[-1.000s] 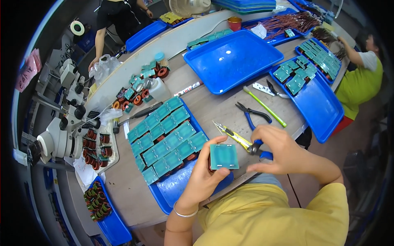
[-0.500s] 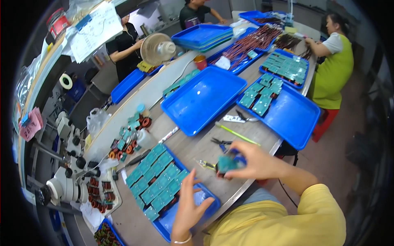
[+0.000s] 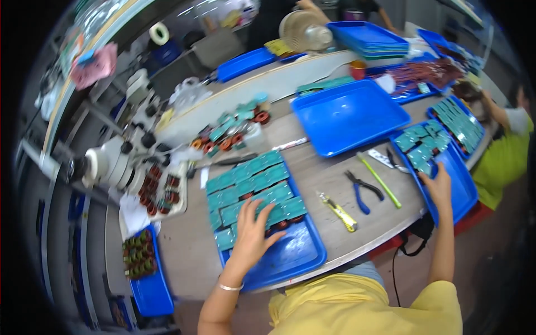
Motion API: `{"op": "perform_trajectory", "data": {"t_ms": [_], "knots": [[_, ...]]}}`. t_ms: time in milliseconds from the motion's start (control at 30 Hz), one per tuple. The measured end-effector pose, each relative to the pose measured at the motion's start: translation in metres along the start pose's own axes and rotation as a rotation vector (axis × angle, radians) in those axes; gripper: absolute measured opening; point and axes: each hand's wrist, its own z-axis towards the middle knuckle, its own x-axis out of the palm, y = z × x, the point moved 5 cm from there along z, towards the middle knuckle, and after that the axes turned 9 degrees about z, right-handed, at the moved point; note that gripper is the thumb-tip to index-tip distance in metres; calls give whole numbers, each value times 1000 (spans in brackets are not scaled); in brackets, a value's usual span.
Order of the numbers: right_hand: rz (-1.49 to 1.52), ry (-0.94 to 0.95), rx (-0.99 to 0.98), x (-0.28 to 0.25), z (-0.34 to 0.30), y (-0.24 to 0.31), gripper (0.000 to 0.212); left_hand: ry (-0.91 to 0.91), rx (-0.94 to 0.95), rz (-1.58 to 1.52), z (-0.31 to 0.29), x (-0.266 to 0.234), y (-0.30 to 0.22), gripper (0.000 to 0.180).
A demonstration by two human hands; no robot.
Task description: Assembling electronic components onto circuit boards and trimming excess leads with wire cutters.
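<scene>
My left hand [image 3: 254,234] is over the near blue tray [image 3: 290,262], its fingers apart and nothing held. Beneath its fingertips lie rows of green circuit boards [image 3: 254,181] with copper coils under them; whether the fingers touch the boards I cannot tell. At the right, my right hand [image 3: 439,187] reaches into another blue tray [image 3: 460,190]. Its thumb and fingers close on the near end of a green circuit board [image 3: 419,158], beside several similar boards in that tray's far part.
Between the trays lie a yellow cutter [image 3: 338,211], blue-handled pliers [image 3: 363,191], a green stick [image 3: 381,180] and white-handled cutters [image 3: 385,159]. A large blue tray [image 3: 349,117] stands behind. A pile of coils and boards [image 3: 231,131] sits near the microscope [image 3: 109,164]. A person in green [image 3: 505,162] sits at far right.
My right hand has carried a circuit board from above the near table edge to the right tray. My left hand remains over the near tray. The view has turned left.
</scene>
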Motion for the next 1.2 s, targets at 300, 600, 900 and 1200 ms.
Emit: {"op": "perform_trajectory", "data": {"t_ms": [300, 600, 900, 1200], "knots": [[432, -48, -387, 44, -26, 72, 30, -154, 13, 222, 17, 26, -23, 60], [903, 678, -441, 100, -81, 203, 21, -63, -103, -553, 20, 5, -25, 49], [1196, 1085, -487, 104, -84, 250, 35, 163, -213, -1955, 36, 2, -36, 60], [1164, 989, -341, 121, -84, 237, 45, 185, -241, -2037, 32, 19, -33, 43]]}}
